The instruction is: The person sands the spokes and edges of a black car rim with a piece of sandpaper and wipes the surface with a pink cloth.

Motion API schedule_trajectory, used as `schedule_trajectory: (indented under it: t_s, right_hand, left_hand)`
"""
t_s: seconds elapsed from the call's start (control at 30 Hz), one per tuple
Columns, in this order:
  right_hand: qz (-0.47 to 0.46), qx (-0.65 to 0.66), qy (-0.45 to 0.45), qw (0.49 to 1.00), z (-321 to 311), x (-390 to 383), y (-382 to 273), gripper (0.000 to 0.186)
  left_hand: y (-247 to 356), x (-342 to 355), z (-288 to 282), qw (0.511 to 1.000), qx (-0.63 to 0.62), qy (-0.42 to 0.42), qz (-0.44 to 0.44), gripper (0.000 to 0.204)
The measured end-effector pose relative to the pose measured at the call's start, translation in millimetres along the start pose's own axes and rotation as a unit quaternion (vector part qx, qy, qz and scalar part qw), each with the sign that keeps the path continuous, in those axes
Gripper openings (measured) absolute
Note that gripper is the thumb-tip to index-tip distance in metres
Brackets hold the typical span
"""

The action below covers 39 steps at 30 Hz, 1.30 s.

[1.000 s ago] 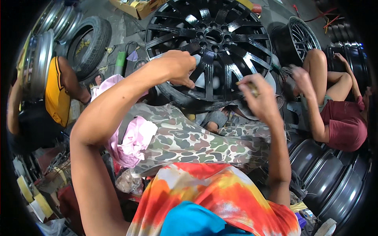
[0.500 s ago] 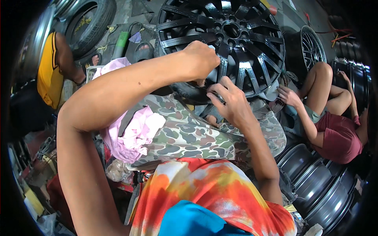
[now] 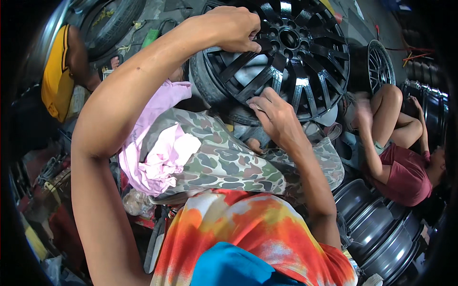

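Head view: multi-spoke wheel (image 3: 300,71) gloss black, completeness unverifiable; left hand (image 3: 236,29) over left edge, right hand (image 3: 275,114) at near edge; fingers curled, grip unclear.

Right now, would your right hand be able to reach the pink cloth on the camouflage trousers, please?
Probably yes: the right hand is by the black wheel, and only the camouflage trousers seem to lie between it and the pink cloth.
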State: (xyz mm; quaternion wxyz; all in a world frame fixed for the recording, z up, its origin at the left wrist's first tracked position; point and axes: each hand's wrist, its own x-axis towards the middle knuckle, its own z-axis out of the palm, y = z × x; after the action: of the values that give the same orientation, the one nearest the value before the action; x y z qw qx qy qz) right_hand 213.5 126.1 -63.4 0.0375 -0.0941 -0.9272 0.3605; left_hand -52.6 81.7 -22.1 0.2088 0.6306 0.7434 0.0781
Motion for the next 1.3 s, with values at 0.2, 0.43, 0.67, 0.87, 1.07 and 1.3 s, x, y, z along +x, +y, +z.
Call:
schedule_trajectory:
  t_s: [0.2, 0.43, 0.67, 0.87, 1.07, 1.3]
  right_hand:
    - [0.033, -0.001, -0.040, 0.999, -7.2, 3.2, -6.4, 0.015]
    - [0.027, 0.008, -0.030, 0.999, -3.6, 10.9, -7.5, 0.016]
    - [0.048, -0.002, -0.057, 0.997, -4.7, 13.3, -6.6, 0.019]
    - [0.060, -0.009, -0.067, 0.996, -10.6, 12.6, -5.8, 0.018]
    - [0.054, -0.006, -0.033, 0.998, -4.9, 10.9, -4.6, 0.018]
    - [0.063, -0.003, -0.020, 0.998, 0.1, 14.9, -12.6, 0.015]
  left_hand:
    - [0.6, 4.4, 10.1, 0.999, 0.034, 0.032, 0.001, 0.042]
    - [3.1, -1.8, 5.6, 0.998, 0.010, 0.045, 0.030, 0.040]
    - [2.8, 0.2, 5.2, 0.999, 0.019, 0.018, 0.024, 0.040]
    - [-0.3, -2.7, 8.0, 1.000, 0.012, 0.007, 0.015, 0.040]
    - [1.8, 3.5, 10.6, 0.999, 0.019, 0.004, 0.032, 0.040]
    - [3.5, 5.0, 9.6, 0.999, 0.025, -0.011, 0.020, 0.041]
